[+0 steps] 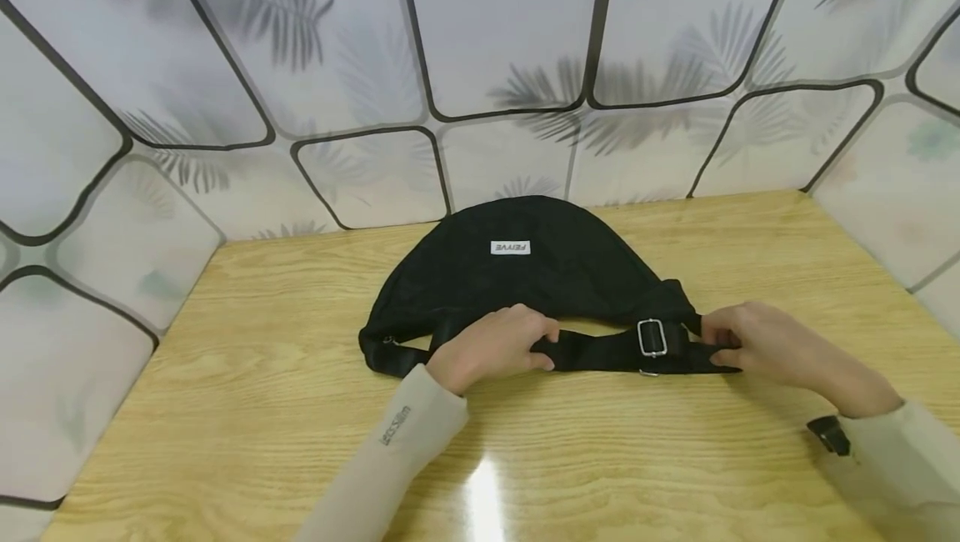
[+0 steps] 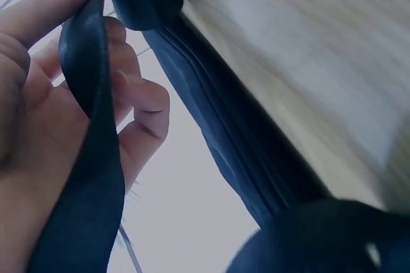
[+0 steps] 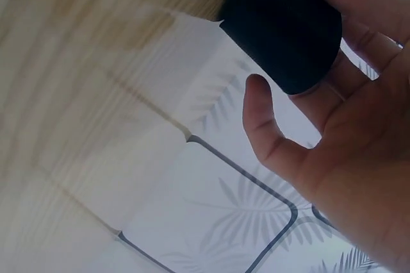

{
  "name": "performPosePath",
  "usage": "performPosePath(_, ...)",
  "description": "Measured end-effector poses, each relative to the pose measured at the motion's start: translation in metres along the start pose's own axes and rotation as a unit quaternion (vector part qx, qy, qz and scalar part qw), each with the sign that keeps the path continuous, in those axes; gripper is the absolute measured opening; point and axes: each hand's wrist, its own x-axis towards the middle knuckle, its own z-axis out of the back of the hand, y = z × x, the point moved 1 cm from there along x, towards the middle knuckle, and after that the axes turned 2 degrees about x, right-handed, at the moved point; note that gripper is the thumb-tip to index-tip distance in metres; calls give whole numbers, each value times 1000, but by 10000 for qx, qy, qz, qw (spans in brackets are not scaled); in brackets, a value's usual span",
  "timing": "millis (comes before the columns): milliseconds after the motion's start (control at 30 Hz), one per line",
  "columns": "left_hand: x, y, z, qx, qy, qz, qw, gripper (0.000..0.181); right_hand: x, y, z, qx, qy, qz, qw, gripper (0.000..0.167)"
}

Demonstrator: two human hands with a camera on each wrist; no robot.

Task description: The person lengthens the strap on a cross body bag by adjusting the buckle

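A black half-moon waist bag (image 1: 525,267) lies on the table with its curved side toward the back, and its small white label (image 1: 511,248) reads upside down. Along its near side runs a wide black strap (image 1: 596,350) with a silver buckle (image 1: 652,338). My left hand (image 1: 491,346) grips the strap near the middle; in the left wrist view the strap (image 2: 96,138) passes between thumb and fingers. At the right end, my right hand (image 1: 776,350) pinches the strap's folded loop (image 3: 282,29), which the right wrist view shows close up.
The bag rests on a light wood-grain table (image 1: 262,409), with a bright glare spot near the front. A pale cloth backdrop (image 1: 502,42) with dark outlines and leaf prints rises behind the table and along both sides.
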Motion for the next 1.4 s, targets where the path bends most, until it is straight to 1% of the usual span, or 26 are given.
performPosePath(100, -6, 5, -1, 39, -56, 21, 10000, 25, -1, -6, 0, -73, -378, 319, 9987, 46)
performPosePath(200, -13, 9, -2, 44, -86, 20, 10000, 18, -3, -12, 0, -120, -699, 583, 9958, 51)
performPosePath(333, -21, 15, -3, -89, -159, -3, 9998, 8, -7, -18, 2, -147, -962, 656, 9931, 55)
performPosePath(400, -25, 18, -4, -142, -196, 20, 9997, 6, -8, -20, 2, -177, -1006, 610, 9929, 49)
performPosePath(433, -26, 19, -4, -151, -219, 39, 9996, 7, -9, -21, 3, -230, -1044, 596, 9925, 46)
performPosePath(533, -32, 23, -4, -155, -230, 131, 9995, 18, -10, -24, 3, -311, -1176, 693, 9901, 40)
performPosePath(600, -35, 25, -4, -133, -245, 160, 9995, 25, -11, -26, 2, -301, -1280, 848, 9877, 35)
performPosePath(667, -40, 27, -5, -116, -260, 143, 9995, 27, -11, -28, 0, -192, -1406, 1081, 9840, 28)
performPosePath(767, -48, 30, -6, -90, -296, 39, 9995, 33, -11, -31, 0, -79, -1501, 1314, 9799, 24)
performPosePath(833, -54, 33, -7, -95, -331, -78, 9994, 37, -11, -32, 0, -37, -1579, 1425, 9771, 14)
performPosePath(867, -56, 33, -6, -105, -351, -139, 9992, 40, -11, -33, 0, -51, -1621, 1460, 9759, 15)
performPosePath(1000, -67, 37, -5, -73, -472, -295, 9984, 44, -13, -34, 2, -93, -1750, 1379, 9748, 13)
performPosePath(1033, -69, 38, -5, -49, -498, -292, 9983, 44, -13, -34, 3, -124, -1767, 1324, 9753, 8)
performPosePath(1100, -74, 40, -4, -11, -529, -256, 9983, 45, -14, -36, 4, -164, -1800, 1282, 9751, 12)
performPosePath(1133, -77, 41, -3, 8, -549, -243, 9982, 45, -14, -37, 5, -158, -1809, 1295, 9748, 8)
performPosePath(1167, -79, 41, -3, 20, -562, -223, 9982, 45, -14, -38, 5, -126, -1819, 1345, 9740, 8)
performPosePath(1300, -90, 44, 0, 63, -647, -212, 9977, 46, -16, -47, 7, -84, -1881, 1545, 9699, 44)
performPosePath(1333, -92, 45, 0, 75, -670, -201, 9975, 47, -16, -49, 8, -82, -1880, 1555, 9697, 45)
performPosePath(1400, -97, 47, 2, 136, -713, -188, 9972, 47, -18, -52, 9, -143, -1876, 1540, 9700, 33)
